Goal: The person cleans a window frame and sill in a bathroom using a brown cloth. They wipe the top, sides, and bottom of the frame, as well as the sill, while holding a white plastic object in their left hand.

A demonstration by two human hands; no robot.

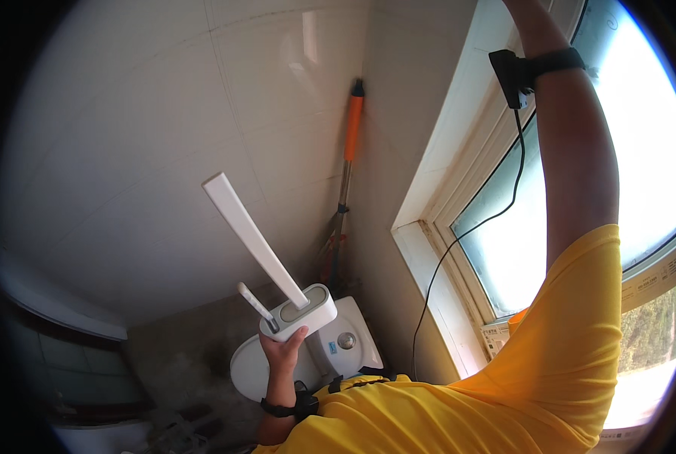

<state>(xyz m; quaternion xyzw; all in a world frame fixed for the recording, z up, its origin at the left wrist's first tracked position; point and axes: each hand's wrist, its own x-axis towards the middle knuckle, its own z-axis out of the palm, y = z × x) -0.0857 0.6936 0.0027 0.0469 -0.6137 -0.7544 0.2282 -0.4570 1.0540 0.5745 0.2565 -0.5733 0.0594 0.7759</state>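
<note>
My left hand (282,353) grips the near end of a white oval toilet brush holder (321,320), thumb against its side. From the holder's grey top rises a long flat white brush handle (252,235), leaning to the upper left. Beside it, a shorter slim white handle (254,301) stands in a small hole at the end. Whatever is on the lower ends of both handles is hidden inside. The holder is held up over a white toilet (356,323). My right arm (573,153) reaches up along the window, and its hand is beyond the top edge of the view.
A pole with an orange grip (353,127) leans in the tiled corner. A frosted window (502,238) with a pale sill (428,284) is at right. A black cable (445,249) hangs from a device strapped to my right arm. Dim objects lie on the floor at lower left.
</note>
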